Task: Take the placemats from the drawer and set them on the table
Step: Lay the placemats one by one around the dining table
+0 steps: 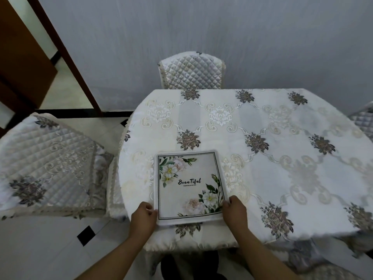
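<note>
A square white placemat (pixel 188 186) with a black border line, printed flowers and the word "Beautiful" lies flat on the table (pixel 262 150), close to its near edge. The table wears a cream floral cloth. My left hand (pixel 142 216) pinches the mat's near left corner. My right hand (pixel 235 209) pinches its near right corner. Whether more mats lie under this one cannot be made out. No drawer is in view.
Chairs with quilted covers surround the table: one on the left (pixel 48 166), one at the far side (pixel 191 70), one at the right edge (pixel 363 120). A brown door (pixel 22 63) stands open at the back left. The floor is pale tile.
</note>
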A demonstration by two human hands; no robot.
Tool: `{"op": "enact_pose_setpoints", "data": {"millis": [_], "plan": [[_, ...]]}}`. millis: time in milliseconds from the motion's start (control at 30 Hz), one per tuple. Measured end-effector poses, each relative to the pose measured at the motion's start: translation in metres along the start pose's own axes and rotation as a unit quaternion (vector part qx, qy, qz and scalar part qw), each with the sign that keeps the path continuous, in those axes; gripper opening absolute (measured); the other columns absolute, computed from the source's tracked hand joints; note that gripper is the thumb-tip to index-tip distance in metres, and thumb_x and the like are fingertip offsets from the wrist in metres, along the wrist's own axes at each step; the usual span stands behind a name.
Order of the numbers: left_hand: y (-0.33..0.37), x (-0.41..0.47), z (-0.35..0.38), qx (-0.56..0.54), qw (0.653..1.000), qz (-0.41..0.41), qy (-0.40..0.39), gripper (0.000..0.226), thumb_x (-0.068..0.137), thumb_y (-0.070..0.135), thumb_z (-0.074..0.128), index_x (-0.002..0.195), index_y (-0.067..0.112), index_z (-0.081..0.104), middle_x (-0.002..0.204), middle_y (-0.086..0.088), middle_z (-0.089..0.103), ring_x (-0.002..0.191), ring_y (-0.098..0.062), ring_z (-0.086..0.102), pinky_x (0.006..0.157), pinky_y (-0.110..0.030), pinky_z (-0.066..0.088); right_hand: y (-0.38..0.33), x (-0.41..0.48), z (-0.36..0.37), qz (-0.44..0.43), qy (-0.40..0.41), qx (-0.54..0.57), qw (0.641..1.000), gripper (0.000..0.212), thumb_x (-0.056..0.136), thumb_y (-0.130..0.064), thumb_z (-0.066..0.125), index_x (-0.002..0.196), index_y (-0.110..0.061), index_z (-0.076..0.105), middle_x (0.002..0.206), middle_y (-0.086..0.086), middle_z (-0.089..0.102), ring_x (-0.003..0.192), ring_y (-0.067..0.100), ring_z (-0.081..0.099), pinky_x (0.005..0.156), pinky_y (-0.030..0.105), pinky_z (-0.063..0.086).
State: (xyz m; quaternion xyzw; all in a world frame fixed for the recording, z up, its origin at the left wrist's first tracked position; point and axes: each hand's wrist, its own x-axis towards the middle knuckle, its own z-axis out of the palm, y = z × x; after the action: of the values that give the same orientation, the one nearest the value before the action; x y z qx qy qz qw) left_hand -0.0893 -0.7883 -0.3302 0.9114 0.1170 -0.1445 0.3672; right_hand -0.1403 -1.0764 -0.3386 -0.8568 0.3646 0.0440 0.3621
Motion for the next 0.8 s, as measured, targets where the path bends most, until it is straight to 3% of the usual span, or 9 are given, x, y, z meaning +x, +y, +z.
{"op": "enact_pose_setpoints", "data": {"millis": [233,467,567,633,733,800], "plan": [[0.022,-0.01,0.002,0.004,0.998,-0.024,-0.061,0.016,0.084,0.021,0.065,0.076,0.008,0.061,0.073,-0.006,0.064,0.068,-0.02,0.058,0.056,-0.029,0.038,-0.003,-0.006,-0.029,-0.058,-0.002,0.019,0.998,0.036,0.093,-0.011,0.053,0.063,-0.014,0.033,0.059,0.004,0.043,0.054,0.016,0.039,0.05,0.03,0.027],[0.077,-0.071,0.02,-0.039,0.996,0.08,0.014,0.015,0.089,0.02,0.059,0.076,0.015,0.053,0.068,-0.004,0.059,0.064,-0.02,0.054,0.058,-0.029,0.04,0.034,0.004,-0.114,-0.116,0.024,0.03,0.992,0.028,0.092,-0.014,0.054,0.067,-0.006,0.042,0.061,0.009,0.05,0.059,0.027,0.048,0.051,0.033,0.028],[0.109,-0.113,0.045,-0.041,0.992,0.115,0.038,0.018,0.092,0.02,0.056,0.077,0.014,0.049,0.067,-0.007,0.056,0.061,-0.022,0.053,0.052,-0.029,0.039,0.069,0.006,-0.162,-0.141,0.033,0.053,0.988,0.028,0.093,-0.015,0.053,0.068,-0.008,0.042,0.06,0.005,0.049,0.057,0.021,0.046,0.051,0.031,0.03],[0.132,-0.145,0.068,-0.061,0.99,0.124,0.042,0.019,0.094,0.019,0.053,0.078,0.013,0.047,0.066,-0.01,0.054,0.056,-0.021,0.052,0.047,-0.022,0.04,0.094,0.006,-0.197,-0.151,0.033,0.059,0.986,0.028,0.094,-0.017,0.053,0.069,-0.01,0.042,0.06,0.003,0.046,0.056,0.015,0.042,0.05,0.026,0.03],[0.158,-0.181,0.101,-0.063,0.987,0.138,0.051,0.02,0.095,0.023,0.051,0.077,0.016,0.045,0.068,-0.012,0.055,0.06,-0.025,0.052,0.054,-0.034,0.039,0.128,0.005,-0.244,-0.154,0.046,0.065,0.985,0.029,0.096,-0.02,0.053,0.071,-0.008,0.043,0.06,0.004,0.045,0.054,0.014,0.04,0.049,0.028,0.028],[0.176,-0.203,0.118,-0.051,0.985,0.155,0.058,0.019,0.096,0.021,0.05,0.079,0.013,0.046,0.069,-0.009,0.053,0.063,-0.022,0.05,0.056,-0.031,0.035,0.149,0.002,-0.273,-0.15,0.057,0.062,0.985,0.03,0.096,-0.021,0.052,0.074,-0.002,0.045,0.063,0.008,0.046,0.055,0.017,0.039,0.049,0.03,0.027]]}}
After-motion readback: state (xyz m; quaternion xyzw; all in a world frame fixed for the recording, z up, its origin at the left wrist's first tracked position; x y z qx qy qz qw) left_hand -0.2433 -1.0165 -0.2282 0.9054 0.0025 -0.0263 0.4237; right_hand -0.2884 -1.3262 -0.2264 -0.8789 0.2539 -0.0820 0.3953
